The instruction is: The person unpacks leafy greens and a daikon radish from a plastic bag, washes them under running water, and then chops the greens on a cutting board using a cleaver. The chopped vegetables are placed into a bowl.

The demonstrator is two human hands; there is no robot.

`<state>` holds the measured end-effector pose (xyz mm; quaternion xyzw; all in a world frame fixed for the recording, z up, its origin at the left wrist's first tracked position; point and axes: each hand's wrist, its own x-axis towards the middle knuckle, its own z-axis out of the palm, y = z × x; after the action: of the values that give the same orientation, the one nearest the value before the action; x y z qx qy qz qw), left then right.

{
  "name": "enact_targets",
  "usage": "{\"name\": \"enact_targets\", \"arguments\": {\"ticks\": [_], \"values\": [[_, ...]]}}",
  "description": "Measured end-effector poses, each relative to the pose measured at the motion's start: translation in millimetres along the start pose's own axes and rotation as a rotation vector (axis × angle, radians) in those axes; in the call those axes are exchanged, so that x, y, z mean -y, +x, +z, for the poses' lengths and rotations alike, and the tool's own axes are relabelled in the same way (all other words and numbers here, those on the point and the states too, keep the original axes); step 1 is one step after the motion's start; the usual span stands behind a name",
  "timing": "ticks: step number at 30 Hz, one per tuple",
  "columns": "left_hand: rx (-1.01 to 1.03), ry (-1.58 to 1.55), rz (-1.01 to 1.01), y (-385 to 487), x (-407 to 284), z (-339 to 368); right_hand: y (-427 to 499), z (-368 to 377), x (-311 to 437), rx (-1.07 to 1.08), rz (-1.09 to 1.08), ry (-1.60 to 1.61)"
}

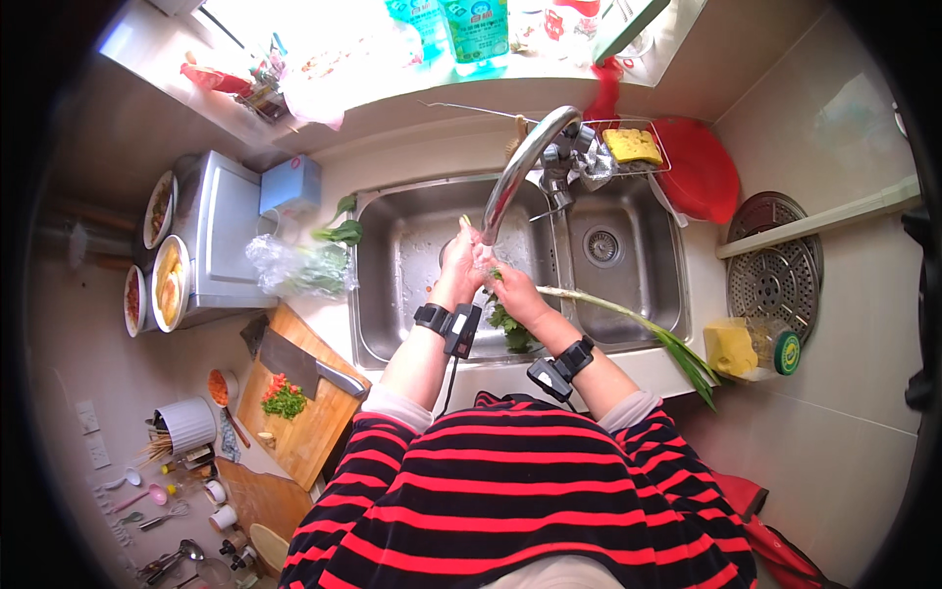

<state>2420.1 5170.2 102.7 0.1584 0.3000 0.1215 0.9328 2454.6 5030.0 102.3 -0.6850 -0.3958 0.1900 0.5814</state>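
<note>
Water from the curved chrome faucet [526, 166] runs onto both hands over the large basin of the stainless steel sink [397, 228]. My right hand [516, 293] grips a bunch of leafy green herbs [511, 330], whose leaves hang down toward my wrist. Close against it, my left hand [461, 263] is closed around the stem part; a small yellowish-green bit shows at its fingertips. The fingers hide most of the stems. A long green onion [625, 309] lies to the right, across the sink divider and front rim.
At left, a cleaver [291, 361] and chopped red and green pieces [283, 397] rest on a wooden cutting board [324, 434]. A plastic bag of greens [302, 265] sits beside the sink. At right are a yellow sponge [631, 146], a red basin [695, 169] and a jar [751, 350].
</note>
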Motion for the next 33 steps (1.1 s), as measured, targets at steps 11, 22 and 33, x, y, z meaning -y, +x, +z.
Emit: {"name": "enact_targets", "arguments": {"ticks": [11, 22, 33], "values": [[-0.034, -0.003, 0.100, -24, -30, -12, 24, -4, -2, 0.074, 0.399, 0.593], [0.273, 0.042, 0.049, -31, -8, -30, 26, 14, -2, -0.115, 0.447, 0.727], [0.218, 0.264, 0.084, -45, -8, -22, 29, 21, -2, 0.023, 0.502, 0.869]]}}
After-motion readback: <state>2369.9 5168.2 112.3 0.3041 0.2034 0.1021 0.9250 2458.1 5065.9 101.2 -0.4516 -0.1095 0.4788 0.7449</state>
